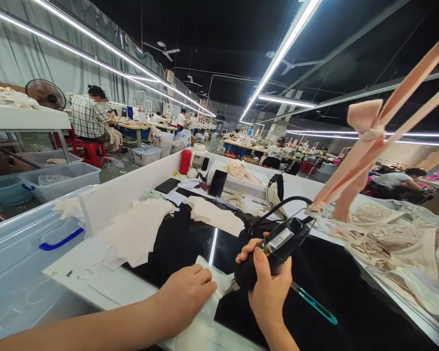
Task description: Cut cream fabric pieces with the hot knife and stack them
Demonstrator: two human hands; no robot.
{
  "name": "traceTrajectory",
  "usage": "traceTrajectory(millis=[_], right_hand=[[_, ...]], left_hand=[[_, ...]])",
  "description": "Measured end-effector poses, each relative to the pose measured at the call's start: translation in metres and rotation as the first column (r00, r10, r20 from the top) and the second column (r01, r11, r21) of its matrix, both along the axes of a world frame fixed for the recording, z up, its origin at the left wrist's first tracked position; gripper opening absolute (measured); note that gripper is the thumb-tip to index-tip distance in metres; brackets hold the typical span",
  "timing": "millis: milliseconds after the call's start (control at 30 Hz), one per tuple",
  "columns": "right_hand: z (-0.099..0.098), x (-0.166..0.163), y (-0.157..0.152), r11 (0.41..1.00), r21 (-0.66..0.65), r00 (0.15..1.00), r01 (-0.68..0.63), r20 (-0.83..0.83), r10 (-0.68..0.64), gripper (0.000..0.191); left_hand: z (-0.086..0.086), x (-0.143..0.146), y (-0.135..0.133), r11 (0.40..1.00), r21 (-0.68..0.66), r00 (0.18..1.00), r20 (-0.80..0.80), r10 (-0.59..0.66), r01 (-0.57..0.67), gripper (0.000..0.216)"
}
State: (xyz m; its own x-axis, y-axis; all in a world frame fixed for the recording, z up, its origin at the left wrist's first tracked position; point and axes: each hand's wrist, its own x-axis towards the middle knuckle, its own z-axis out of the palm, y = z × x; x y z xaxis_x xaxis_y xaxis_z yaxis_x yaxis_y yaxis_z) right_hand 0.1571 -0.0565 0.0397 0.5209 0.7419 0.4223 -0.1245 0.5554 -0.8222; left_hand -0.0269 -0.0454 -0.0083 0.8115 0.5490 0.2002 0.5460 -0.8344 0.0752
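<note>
- Gripping in the head view, the right hand (pixel 269 285) has its fingers wrapped around a black handheld tool (pixel 289 239), the thumb laid along its near side by a bright metal plate.
- Ahead of these fingers, a black cable (pixel 278 208) curves away from the tool, and pink fabric strips (pixel 369 141), knotted together, rise from its far end toward the upper right.
- Resting on a pale cloth (pixel 223 282), the left hand (pixel 185 295) has its fingers bent and close together (whether they pinch the cloth or only press it down, I cannot tell).
- Between the two hands, the tool's metal front end reaches the right side of that cloth, just beside the left fingertips; contact cannot be made out.
- Just right of the right-hand fingers, a teal-handled implement (pixel 316 307) lies on the black work surface (pixel 351 287), untouched.
- Beyond the left fingers lie two cut fabric pieces (pixel 139 229), one to the left and one straight ahead, with an upright phone (pixel 218 183) farther off.
- Well to the right of the right-hand fingers, pale straps (pixel 395 243) are heaped (some partly under clear plastic).
- Far beyond the left fingers, a co-worker in a checked shirt (pixel 88 117) sits on a red stool (pixel 91 152).
</note>
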Motion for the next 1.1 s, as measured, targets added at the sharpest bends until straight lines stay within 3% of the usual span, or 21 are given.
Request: traceTrajectory(millis=[333,500,700,900,1100], right_hand=[[0.014,0.007,0.001,0.998,0.042,0.999,0.036,-0.019,-0.035,0.046],[0.016,0.006,-0.003,0.998,0.056,0.999,0.032,-0.037,-0.03,0.045],[0.017,0.006,-0.008,0.998,0.068,0.999,0.017,-0.033,-0.015,0.044],[0.016,0.011,-0.012,0.998,0.051,0.999,0.038,-0.018,-0.037,0.046],[0.018,0.015,-0.019,0.998,0.048,0.999,0.05,0.004,-0.051,0.043]], left_hand=[[0.01,-0.029,0.024,0.969,-0.003,0.961,0.129,-0.245,0.248,0.035],[0.017,-0.027,0.03,0.984,-0.014,0.962,0.213,-0.169,0.176,0.04],[0.017,-0.009,0.044,0.987,-0.058,0.974,0.185,-0.135,0.148,0.039],[0.008,0.008,0.056,0.987,-0.08,0.979,0.161,-0.122,0.136,0.041],[-0.004,0.008,0.059,0.988,-0.062,0.982,0.134,-0.135,0.144,0.034]])
